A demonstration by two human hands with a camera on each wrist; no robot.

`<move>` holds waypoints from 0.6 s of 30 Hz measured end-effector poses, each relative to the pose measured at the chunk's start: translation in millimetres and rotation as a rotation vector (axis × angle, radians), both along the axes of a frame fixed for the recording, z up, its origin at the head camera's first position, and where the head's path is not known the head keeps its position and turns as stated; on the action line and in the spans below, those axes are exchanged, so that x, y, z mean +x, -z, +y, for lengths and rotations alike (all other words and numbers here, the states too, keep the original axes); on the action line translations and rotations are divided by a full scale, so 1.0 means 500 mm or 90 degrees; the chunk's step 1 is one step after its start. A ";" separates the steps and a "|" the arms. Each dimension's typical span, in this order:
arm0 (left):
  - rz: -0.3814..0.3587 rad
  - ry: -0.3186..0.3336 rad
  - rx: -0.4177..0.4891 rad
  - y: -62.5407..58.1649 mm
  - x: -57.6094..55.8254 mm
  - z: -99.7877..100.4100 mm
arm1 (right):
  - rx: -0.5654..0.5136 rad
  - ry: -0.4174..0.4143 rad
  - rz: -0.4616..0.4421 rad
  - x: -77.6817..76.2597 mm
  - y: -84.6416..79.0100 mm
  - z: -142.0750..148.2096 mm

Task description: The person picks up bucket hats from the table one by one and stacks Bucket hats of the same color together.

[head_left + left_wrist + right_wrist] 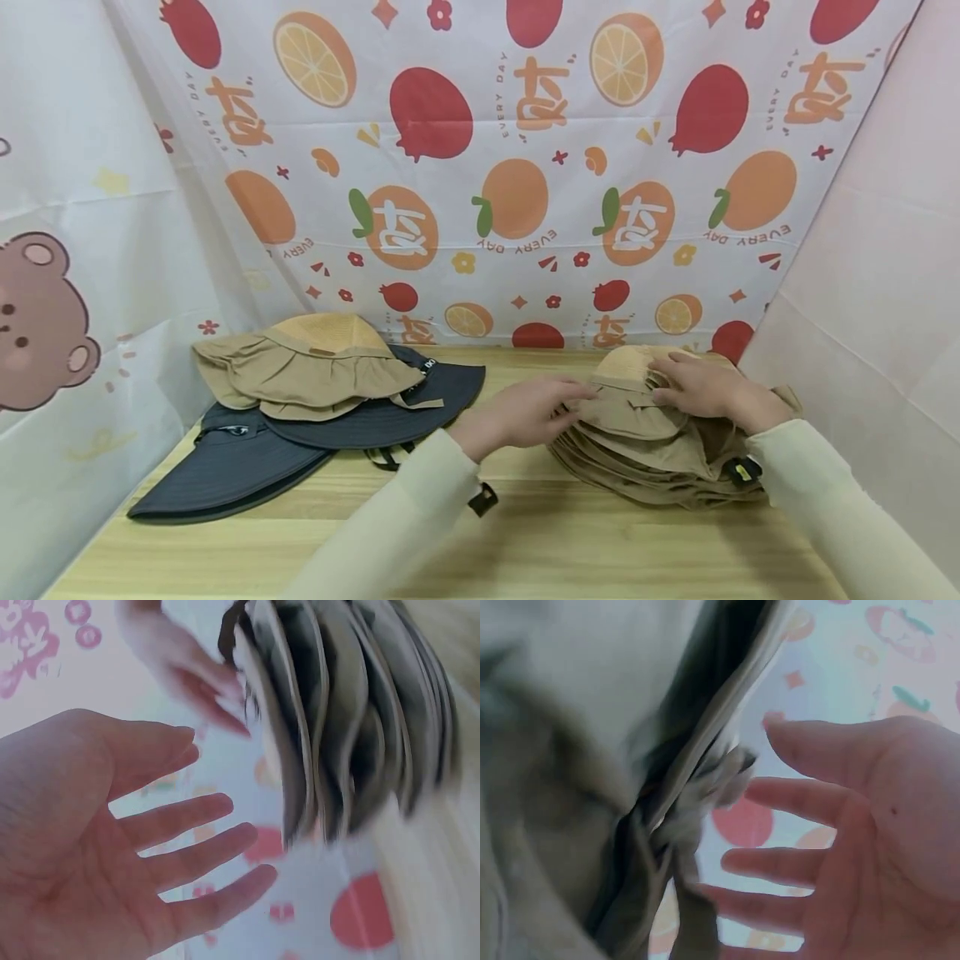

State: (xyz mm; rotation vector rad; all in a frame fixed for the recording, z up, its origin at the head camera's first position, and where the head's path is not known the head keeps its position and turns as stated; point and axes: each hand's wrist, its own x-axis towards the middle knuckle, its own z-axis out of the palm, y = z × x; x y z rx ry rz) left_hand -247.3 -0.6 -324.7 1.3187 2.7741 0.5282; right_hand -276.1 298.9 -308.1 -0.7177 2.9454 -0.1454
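A stack of khaki sun hats (637, 450) with a straw-coloured crown on top lies at the right of the table. Above its right side is my right hand (701, 385), fingers at the crown. In the right wrist view those fingers (780, 862) are extended beside a knotted khaki strap (705, 787) and hold nothing. My left hand (528, 412) hovers at the stack's left edge. The left wrist view shows its fingers (202, 859) spread and apart from the layered brims (352, 712).
At the left, another khaki hat (322, 379) with a straw crown lies over dark navy hats (240, 458). A fruit-print cloth (517, 200) hangs behind the wooden table (570, 542). White cloth walls (885, 275) stand at both sides.
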 end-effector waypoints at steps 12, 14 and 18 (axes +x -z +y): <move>0.013 -0.147 0.039 -0.017 -0.048 -0.307 | -0.077 -0.097 0.155 0.047 -0.006 -0.059; 0.002 -0.179 0.038 -0.018 -0.055 -0.360 | -0.088 -0.124 0.148 0.056 -0.005 -0.072; -0.018 -0.238 0.037 -0.022 -0.072 -0.453 | -0.112 -0.175 0.116 0.070 -0.001 -0.103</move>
